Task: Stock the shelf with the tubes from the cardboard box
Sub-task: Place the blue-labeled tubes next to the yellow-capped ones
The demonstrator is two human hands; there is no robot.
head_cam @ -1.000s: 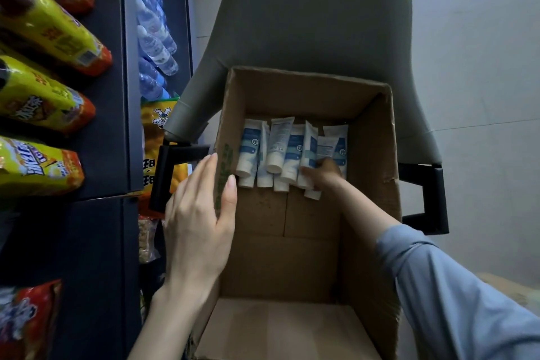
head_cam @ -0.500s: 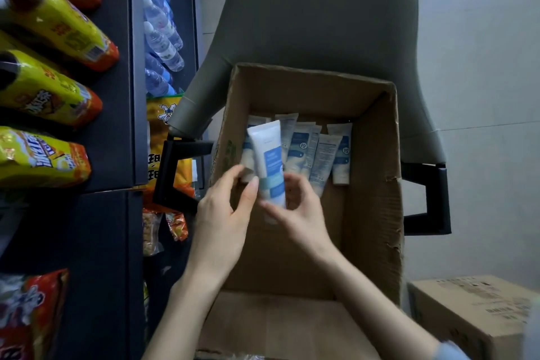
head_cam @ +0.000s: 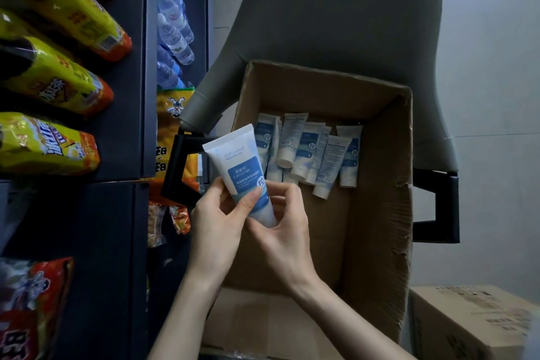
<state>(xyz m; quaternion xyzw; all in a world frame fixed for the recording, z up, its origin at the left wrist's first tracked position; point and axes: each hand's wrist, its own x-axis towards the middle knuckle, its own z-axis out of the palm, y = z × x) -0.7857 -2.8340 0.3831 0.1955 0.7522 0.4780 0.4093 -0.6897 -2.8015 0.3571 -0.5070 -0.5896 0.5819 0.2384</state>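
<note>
Holding a tube (head_cam: 238,165) over the cardboard box's (head_cam: 377,213) left edge, pinched mid-body by left hand (head_cam: 216,225), lower end wrapped by right hand (head_cam: 287,232).

the left grip (head_cam: 216,228) and right grip (head_cam: 287,238) are bare hands, slim, with long fingers (head_cam: 248,203) and plain rounded nails. behind each grip a bare forearm runs back from a narrow wrist to the edge of view.

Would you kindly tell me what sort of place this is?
Probably a small shop, mid-restocking: dark shelves packed with snack bags and water bottles, plus an open box of tubes.
</note>
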